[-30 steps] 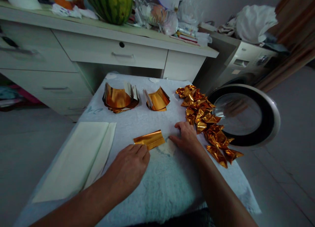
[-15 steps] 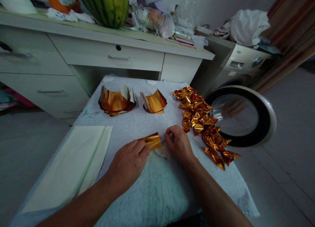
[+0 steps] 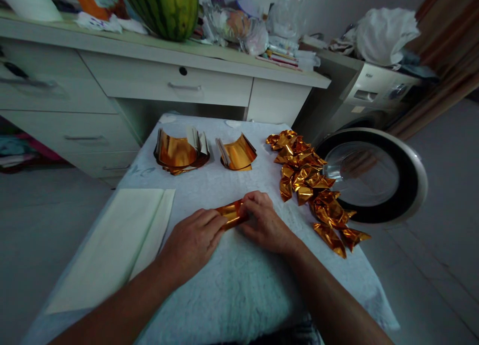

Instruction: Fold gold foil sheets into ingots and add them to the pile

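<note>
1. My left hand (image 3: 196, 237) is closed on the left end of a strip of gold paper (image 3: 231, 213), and my right hand (image 3: 264, 220) pinches its right end.
2. Both ends of the strip are hidden under my fingers, so I cannot see exactly how the tips press or whether an edge is folded there.
3. My left thumb is mostly out of sight, and my forearms run off the bottom of the view.
4. The strip is shiny, short and narrow, with a bright glint along its middle; it sits near the center of the cloth-covered table (image 3: 232, 295), slightly tilted, right end higher.
5. My left hand lies back-up with the fingers together; my right is bent inward, fingers curled toward the thumb.
6. Beyond them stand a larger curved stack (image 3: 177, 153) and a smaller curved stack (image 3: 239, 153) of gold sheets.
7. Folded gold pieces (image 3: 299, 172) crowd the right side, overlapping too much to count.
8. The watermelon (image 3: 162, 10) on the counter (image 3: 224, 60) is cut off at the top.
</note>
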The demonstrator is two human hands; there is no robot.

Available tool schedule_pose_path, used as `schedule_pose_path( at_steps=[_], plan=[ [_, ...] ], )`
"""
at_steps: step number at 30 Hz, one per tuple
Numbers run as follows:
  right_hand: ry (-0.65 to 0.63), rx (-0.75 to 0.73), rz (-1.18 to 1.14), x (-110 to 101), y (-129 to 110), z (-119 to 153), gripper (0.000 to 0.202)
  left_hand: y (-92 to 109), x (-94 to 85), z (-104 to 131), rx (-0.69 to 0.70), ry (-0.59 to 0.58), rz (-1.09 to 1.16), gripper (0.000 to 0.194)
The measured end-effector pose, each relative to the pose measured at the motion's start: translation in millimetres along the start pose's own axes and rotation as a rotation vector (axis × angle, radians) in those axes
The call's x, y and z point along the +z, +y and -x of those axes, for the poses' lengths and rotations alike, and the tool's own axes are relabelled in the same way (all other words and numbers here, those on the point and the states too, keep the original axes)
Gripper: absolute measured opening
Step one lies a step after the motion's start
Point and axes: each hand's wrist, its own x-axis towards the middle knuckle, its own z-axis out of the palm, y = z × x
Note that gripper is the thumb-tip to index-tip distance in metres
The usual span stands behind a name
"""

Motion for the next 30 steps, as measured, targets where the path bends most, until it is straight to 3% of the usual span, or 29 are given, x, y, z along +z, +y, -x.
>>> schedule_pose_path(
  at_steps=[7, 13, 19, 26, 30],
  plan=[
    [0.096, 0.102, 0.061, 6.2, 5.1, -2.0, 0.031, -2.1, -2.0, -2.7, -0.046, 0.003, 0.164, 0.015],
    [0.072, 0.145, 0.146, 7.7, 6.3, -4.0, 0.046, -2.3, -1.5, -3.1, -0.099, 0.081, 0.122, 0.018],
    [0.072, 0.140, 0.096, 5.4, 5.2, -4.1, 0.034, -5.8, 4.0, -1.2, -0.171, 0.159, 0.066, 0.052],
    [0.057, 0.147, 0.014, 1.9, 7.4, -4.9, 0.015, -4.9, -2.2, -3.8, -0.251, 0.088, 0.106, 0.053],
    [0.095, 0.112, -0.086, -3.1, 7.9, -4.7, 0.006, -3.8, -8.9, -5.3, -0.316, 0.107, 0.212, 0.049]
  ],
)
